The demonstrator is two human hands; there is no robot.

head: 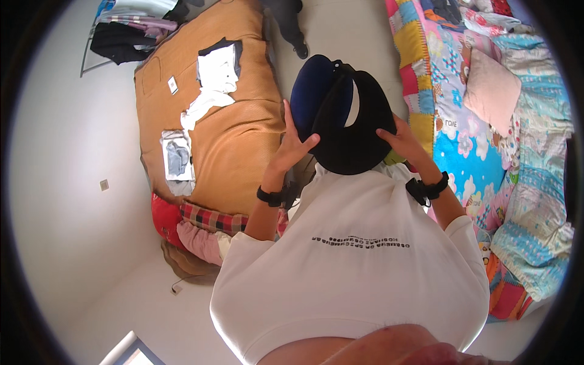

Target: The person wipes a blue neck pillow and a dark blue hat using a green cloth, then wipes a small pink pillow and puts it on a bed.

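Note:
A black and navy curved item [351,141] is held up before my chest. It has a rounded outline, an open gap and a small light fastener at its far end; whether it is a U-shaped neck pillow or a sun visor is not clear. My left hand [292,146] grips its left edge, the thumb on the near face and the fingers along the rim. On the right edge, my right hand [404,139] holds it with the thumb over the black part. Both wrists wear black straps. Behind the item, part of the floor is hidden.
At left, a bed with an orange-brown cover [237,169] holds white garments [214,77], a folded grey-and-white pile [178,159] and a small white card-like thing [172,85]. A patterned bed [470,159] with a pink pillow [492,91] stands right. Another person's leg [287,27] is ahead.

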